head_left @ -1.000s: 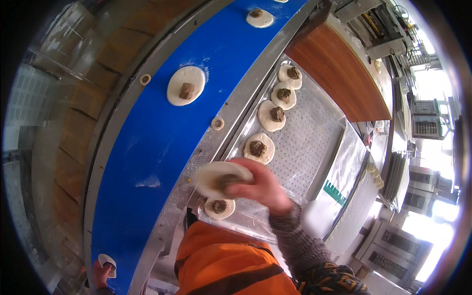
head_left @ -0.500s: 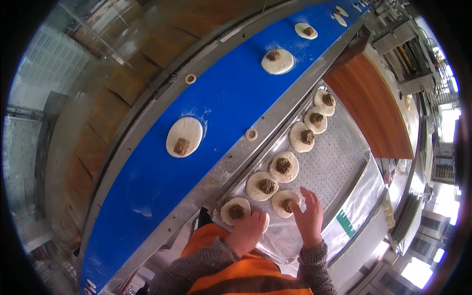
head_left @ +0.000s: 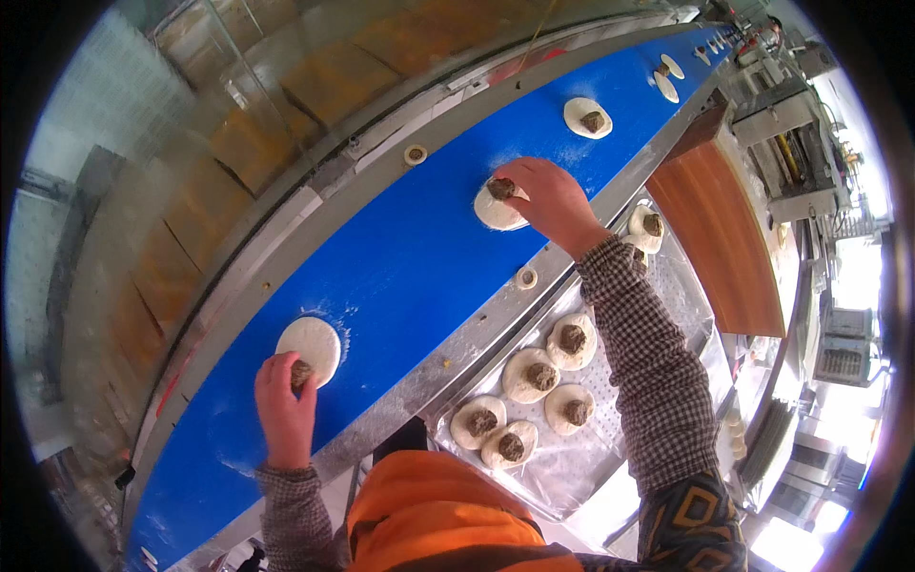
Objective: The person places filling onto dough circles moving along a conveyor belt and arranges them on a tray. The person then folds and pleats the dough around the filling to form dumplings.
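Note:
On the blue conveyor belt, my left hand (head_left: 286,405) has thumb and fingers closed about a brown lump of filling (head_left: 301,373). That lump sits at the near-left edge of a flat white dough round (head_left: 313,339). Farther up the belt my right hand (head_left: 553,202) reaches across, its thumb and fingers around another brown filling lump (head_left: 500,188) on a second dough round (head_left: 498,214). Part of this round is hidden under my fingers. On the tray (head_left: 629,362) beside the belt lie several dough rounds topped with filling, such as the near dough round (head_left: 522,434); my right forearm covers some.
The blue belt (head_left: 400,296) runs diagonally from lower left to upper right, with metal rails along it. More dough rounds, one a topped round (head_left: 578,119), lie farther up. A brown wooden board (head_left: 729,238) stands beyond the tray; machinery (head_left: 782,133) is at the far right.
Both hands have moved from the tray to the belt, the left one to the left, the right one up and away. A dough round that my left hand touched now lies on the tray.

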A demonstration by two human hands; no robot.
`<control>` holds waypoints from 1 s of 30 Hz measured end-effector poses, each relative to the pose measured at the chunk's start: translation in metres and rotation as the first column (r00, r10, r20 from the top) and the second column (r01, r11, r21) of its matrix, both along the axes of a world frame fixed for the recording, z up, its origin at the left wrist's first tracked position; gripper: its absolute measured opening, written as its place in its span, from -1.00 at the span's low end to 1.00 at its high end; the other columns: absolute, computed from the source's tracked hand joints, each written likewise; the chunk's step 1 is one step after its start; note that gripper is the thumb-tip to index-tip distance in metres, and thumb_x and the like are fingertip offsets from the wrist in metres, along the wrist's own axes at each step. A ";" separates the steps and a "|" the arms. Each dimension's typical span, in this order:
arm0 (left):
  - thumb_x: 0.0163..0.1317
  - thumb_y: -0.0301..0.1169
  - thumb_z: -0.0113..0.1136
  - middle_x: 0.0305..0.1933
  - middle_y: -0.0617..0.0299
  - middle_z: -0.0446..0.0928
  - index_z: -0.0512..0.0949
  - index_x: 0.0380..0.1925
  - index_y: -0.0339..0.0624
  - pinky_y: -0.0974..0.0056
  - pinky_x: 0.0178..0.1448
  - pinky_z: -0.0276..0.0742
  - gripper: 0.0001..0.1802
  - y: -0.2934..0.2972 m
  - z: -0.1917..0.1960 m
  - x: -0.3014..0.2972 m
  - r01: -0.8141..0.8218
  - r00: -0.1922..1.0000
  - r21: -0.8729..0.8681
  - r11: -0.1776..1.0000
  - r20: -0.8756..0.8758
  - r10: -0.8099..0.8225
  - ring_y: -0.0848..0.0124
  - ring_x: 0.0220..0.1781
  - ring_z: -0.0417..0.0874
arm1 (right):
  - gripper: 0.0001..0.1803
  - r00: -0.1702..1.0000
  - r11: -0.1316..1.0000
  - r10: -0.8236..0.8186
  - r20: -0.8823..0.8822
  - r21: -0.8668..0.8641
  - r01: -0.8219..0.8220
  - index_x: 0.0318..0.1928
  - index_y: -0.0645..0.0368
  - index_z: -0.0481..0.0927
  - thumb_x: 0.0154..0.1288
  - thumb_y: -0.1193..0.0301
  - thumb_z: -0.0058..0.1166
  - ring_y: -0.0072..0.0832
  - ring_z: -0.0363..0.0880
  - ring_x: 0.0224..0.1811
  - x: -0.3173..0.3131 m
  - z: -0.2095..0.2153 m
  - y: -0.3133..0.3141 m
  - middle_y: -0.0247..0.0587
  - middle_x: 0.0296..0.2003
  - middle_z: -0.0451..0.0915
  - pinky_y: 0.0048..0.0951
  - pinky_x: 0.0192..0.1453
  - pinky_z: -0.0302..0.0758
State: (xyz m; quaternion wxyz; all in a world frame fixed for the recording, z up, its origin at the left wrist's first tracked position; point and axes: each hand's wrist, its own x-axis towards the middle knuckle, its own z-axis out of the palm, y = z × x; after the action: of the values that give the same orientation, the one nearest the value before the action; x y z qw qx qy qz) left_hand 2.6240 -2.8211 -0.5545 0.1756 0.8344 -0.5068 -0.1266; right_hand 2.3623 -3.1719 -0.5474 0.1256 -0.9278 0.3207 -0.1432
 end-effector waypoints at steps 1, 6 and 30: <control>0.13 -0.48 0.35 0.07 -0.01 0.50 0.49 0.04 -0.16 0.13 0.10 0.60 -0.55 0.011 0.002 0.007 -0.021 1.000 0.002 1.000 0.000 0.021 0.09 0.12 0.53 | -0.62 0.999 0.997 -0.009 -0.051 0.075 0.013 -0.01 0.11 0.60 0.10 0.40 0.22 -0.17 0.58 -0.04 0.006 0.001 0.003 -0.17 -0.06 0.63 -0.23 0.04 0.54; 0.03 -0.59 0.34 0.02 0.15 0.50 0.45 -0.05 -0.25 0.20 0.08 0.57 -0.56 0.044 0.019 0.042 -0.271 0.582 0.001 0.963 -0.797 0.164 0.28 0.04 0.58 | -0.55 0.952 0.729 -0.153 -0.266 0.620 0.290 -0.10 0.22 0.65 0.04 0.18 0.25 -0.18 0.61 -0.18 0.032 0.018 0.020 -0.09 -0.20 0.66 -0.24 -0.13 0.57; 0.05 -0.66 0.11 0.09 0.07 0.52 0.32 0.23 -0.26 0.14 0.08 0.64 -0.36 0.042 0.064 -0.021 0.075 0.205 0.366 0.927 -0.916 0.345 0.24 0.07 0.62 | -0.41 0.547 0.317 -0.801 0.242 0.947 0.045 0.21 0.25 0.40 0.15 0.59 0.27 -0.45 0.60 0.02 -0.159 0.015 0.214 -0.17 0.02 0.57 -0.41 0.08 0.62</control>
State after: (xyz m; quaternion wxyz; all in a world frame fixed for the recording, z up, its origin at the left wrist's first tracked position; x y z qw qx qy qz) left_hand 2.6030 -2.7789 -0.4908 0.3201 0.6280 -0.1790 -0.6864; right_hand 2.2029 -2.9582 -0.5325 0.6369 -0.4568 0.5290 -0.3255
